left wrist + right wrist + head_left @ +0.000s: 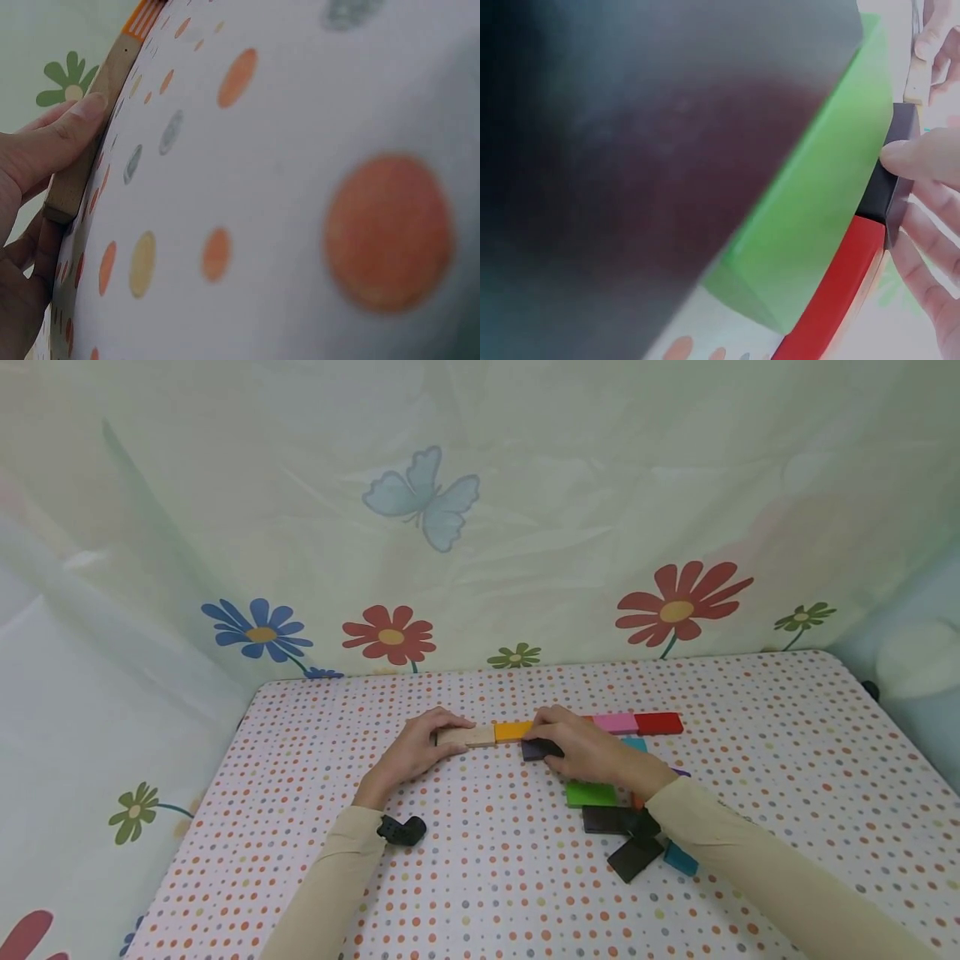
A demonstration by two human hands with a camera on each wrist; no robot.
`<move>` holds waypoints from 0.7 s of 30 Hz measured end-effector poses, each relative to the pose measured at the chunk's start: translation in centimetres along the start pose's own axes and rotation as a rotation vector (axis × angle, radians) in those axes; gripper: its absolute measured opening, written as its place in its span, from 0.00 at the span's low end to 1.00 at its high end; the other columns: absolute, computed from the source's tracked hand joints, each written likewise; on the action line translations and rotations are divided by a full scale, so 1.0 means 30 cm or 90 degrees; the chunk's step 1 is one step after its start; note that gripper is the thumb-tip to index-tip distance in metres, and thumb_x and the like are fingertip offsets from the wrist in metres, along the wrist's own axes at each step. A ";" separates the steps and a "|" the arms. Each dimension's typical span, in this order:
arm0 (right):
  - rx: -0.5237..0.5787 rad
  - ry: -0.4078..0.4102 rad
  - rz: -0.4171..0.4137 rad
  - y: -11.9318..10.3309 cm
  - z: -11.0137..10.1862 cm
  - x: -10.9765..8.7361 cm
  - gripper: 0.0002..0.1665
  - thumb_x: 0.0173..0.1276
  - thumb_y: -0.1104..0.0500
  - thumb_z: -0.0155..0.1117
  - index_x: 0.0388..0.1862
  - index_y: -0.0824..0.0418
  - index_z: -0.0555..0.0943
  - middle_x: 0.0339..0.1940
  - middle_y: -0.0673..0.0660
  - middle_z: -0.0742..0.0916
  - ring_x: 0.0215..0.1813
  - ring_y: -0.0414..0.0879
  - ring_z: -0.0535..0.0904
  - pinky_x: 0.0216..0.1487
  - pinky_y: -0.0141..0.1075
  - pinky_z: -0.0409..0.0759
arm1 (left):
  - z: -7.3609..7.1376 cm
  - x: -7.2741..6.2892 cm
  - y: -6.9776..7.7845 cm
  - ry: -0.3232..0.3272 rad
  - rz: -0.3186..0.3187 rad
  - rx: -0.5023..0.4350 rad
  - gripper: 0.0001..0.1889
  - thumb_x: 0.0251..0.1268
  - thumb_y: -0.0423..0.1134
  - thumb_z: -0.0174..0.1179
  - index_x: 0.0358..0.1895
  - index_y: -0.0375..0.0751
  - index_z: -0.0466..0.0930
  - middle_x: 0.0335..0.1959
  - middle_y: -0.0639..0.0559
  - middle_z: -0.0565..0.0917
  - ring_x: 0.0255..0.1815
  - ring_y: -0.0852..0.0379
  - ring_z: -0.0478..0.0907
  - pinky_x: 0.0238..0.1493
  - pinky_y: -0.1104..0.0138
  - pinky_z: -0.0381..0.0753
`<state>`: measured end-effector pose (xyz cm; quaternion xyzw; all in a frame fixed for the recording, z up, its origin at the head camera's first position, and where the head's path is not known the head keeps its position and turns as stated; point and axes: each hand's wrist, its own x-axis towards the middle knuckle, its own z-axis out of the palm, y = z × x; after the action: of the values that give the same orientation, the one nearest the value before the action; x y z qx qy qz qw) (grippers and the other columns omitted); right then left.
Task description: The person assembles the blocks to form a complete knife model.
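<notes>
My left hand (411,748) grips a pale wooden block (474,737) at the left end of a row of flat blocks. In the left wrist view its thumb lies along the block's face, with an orange block (140,21) at the far end. My right hand (579,747) pinches a black block (538,750) just in front of the row, close to the orange block. In the right wrist view the thumb is on the black block's near face and fingers are behind it; a red block (840,281) appears right beside its end.
A pink block (615,723) and a red block (660,723) stand at the row's right end. Loose blocks lie by the right forearm: a green one (591,794), black ones (634,858) and a blue one (680,859). Behind the dotted table (480,893) hangs a flowered cloth.
</notes>
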<state>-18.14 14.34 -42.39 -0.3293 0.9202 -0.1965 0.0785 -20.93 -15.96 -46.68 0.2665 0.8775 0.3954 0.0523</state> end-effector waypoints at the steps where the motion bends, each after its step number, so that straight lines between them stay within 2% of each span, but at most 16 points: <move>1: 0.002 0.001 0.002 0.000 -0.001 0.000 0.21 0.67 0.69 0.73 0.59 0.66 0.86 0.55 0.58 0.82 0.56 0.52 0.77 0.61 0.50 0.82 | -0.001 0.000 0.002 0.000 0.001 0.000 0.17 0.70 0.37 0.70 0.61 0.46 0.87 0.58 0.49 0.83 0.59 0.51 0.79 0.65 0.54 0.76; 5: 0.009 0.009 0.003 0.002 -0.004 -0.005 0.20 0.67 0.69 0.73 0.58 0.66 0.87 0.55 0.58 0.82 0.56 0.52 0.77 0.60 0.49 0.83 | -0.001 -0.001 0.005 0.000 0.003 0.000 0.18 0.70 0.37 0.70 0.61 0.46 0.87 0.59 0.49 0.83 0.60 0.51 0.79 0.65 0.54 0.76; 9: 0.046 0.023 0.013 0.006 -0.014 -0.020 0.18 0.70 0.66 0.73 0.58 0.64 0.87 0.54 0.56 0.82 0.55 0.51 0.78 0.60 0.48 0.83 | 0.000 -0.001 0.004 -0.001 0.000 0.004 0.18 0.70 0.37 0.70 0.61 0.46 0.87 0.58 0.48 0.83 0.59 0.51 0.79 0.64 0.54 0.76; 15: 0.080 0.052 0.013 0.009 -0.070 -0.066 0.17 0.69 0.65 0.74 0.57 0.63 0.87 0.50 0.56 0.83 0.54 0.53 0.78 0.58 0.51 0.83 | 0.002 -0.001 0.004 -0.001 -0.002 0.000 0.18 0.69 0.37 0.71 0.61 0.46 0.87 0.59 0.49 0.83 0.59 0.51 0.79 0.65 0.54 0.77; 18: 0.083 0.047 0.012 0.011 -0.093 -0.093 0.19 0.67 0.66 0.75 0.57 0.62 0.87 0.51 0.57 0.84 0.53 0.53 0.79 0.55 0.51 0.85 | 0.001 -0.002 0.005 -0.002 0.000 0.000 0.19 0.69 0.38 0.71 0.62 0.47 0.87 0.59 0.49 0.83 0.59 0.50 0.79 0.64 0.54 0.77; 21: 0.094 0.021 0.019 0.012 -0.102 -0.123 0.19 0.67 0.65 0.76 0.56 0.62 0.87 0.51 0.56 0.85 0.51 0.52 0.80 0.52 0.47 0.86 | -0.001 -0.004 0.007 -0.002 0.001 0.002 0.19 0.69 0.38 0.71 0.62 0.47 0.86 0.59 0.48 0.83 0.59 0.49 0.79 0.64 0.53 0.77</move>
<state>-16.34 17.88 -39.70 -0.3058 0.9091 -0.2682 0.0902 -20.73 -15.93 -46.54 0.2680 0.8778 0.3935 0.0525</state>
